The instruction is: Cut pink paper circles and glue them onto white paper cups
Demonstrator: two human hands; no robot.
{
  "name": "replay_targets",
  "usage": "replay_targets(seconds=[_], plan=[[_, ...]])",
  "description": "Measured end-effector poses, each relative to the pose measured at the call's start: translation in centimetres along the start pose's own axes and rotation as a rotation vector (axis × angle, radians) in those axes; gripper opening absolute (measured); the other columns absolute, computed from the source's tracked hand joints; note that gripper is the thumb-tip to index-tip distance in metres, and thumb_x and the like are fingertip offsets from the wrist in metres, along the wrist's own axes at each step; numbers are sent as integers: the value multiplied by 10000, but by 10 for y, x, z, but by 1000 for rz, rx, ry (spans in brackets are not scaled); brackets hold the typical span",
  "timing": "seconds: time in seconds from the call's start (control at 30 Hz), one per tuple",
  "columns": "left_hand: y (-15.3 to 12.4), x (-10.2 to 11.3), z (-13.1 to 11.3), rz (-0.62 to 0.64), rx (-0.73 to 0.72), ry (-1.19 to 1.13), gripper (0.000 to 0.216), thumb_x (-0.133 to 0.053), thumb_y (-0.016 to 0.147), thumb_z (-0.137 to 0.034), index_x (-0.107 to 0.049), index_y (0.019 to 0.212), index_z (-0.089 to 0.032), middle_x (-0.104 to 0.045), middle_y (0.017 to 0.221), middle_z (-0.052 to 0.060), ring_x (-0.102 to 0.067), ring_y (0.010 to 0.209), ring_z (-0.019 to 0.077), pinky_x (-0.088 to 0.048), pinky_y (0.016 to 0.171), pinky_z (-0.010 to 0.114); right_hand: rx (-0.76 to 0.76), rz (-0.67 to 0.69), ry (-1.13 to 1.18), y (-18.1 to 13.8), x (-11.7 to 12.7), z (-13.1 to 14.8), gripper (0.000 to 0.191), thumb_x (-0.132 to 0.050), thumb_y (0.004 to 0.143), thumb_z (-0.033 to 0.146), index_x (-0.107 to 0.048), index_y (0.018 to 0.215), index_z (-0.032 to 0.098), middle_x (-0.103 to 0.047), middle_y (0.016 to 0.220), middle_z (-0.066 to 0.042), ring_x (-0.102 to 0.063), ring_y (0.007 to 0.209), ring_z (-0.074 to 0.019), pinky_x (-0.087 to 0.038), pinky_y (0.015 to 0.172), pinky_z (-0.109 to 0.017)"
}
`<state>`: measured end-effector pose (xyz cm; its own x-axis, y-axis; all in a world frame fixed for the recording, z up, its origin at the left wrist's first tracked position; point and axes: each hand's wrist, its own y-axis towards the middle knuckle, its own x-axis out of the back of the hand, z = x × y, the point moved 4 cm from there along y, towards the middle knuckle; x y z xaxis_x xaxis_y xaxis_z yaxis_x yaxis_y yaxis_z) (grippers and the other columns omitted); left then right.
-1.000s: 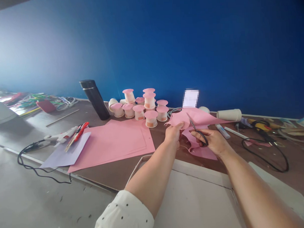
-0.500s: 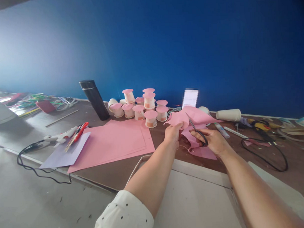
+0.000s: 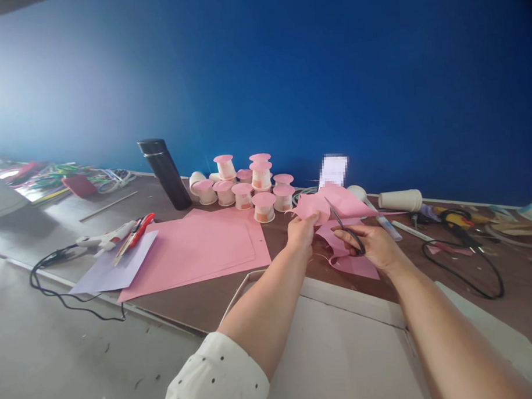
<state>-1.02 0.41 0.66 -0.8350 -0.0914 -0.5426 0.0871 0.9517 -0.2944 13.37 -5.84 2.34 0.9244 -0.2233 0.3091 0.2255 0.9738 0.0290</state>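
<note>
Here, the left hand (image 3: 302, 233) pinched the pink paper (image 3: 314, 207), probably to keep it still for the scissors (image 3: 336, 217) gripped in the right hand (image 3: 377, 245).

Matt paper sheet (image 3: 345, 201), metal-bladed scissors (image 3: 337, 217)

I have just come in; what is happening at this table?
A person's left hand grips pink paper, and the right hand holds scissors against it. To the left of the hands, several white cups stand upside down with pink discs on top. Pink sheets lie flat there too, nearer than the cups.
</note>
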Motion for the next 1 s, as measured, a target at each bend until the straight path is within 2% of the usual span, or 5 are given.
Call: replay_targets(seconds=[0.2,0.6,0.8,1.0], plan=[[2,2,-1,-8,-33,45,134,-779,696,-179,-660,725,-125,-621,635,33,-570,586,127,-471,598,257,2,9,-4,0,0,3,422,-851,551,552,-808,796,212,-583,545,4,-508,484,-130,-442,460,-261],[2,1,-1,-1,-33,47,44,-695,755,-144,-665,740,-116,-592,591,12,-510,500,98,-442,569,255,-26,-6,-4,2,2,0,438,-866,529,548,-809,804,212,-606,580,-2,-526,496,-130,-483,470,-263],[1,0,-2,-13,-3,30,74,-727,725,-154,-660,709,-129,-591,581,12,-540,544,119,-439,580,251,5,2,0,1,2,2,425,-860,543,550,-815,806,220,-614,578,-7,-528,493,-132,-477,458,-257],[4,2,-1,-12,-18,30,87,-715,725,-167,-642,698,-128,-575,589,4,-495,527,99,-434,591,249,-48,-8,-5,1,1,0,423,-870,527,541,-808,798,223,-610,587,-4,-521,502,-130,-487,489,-271]])
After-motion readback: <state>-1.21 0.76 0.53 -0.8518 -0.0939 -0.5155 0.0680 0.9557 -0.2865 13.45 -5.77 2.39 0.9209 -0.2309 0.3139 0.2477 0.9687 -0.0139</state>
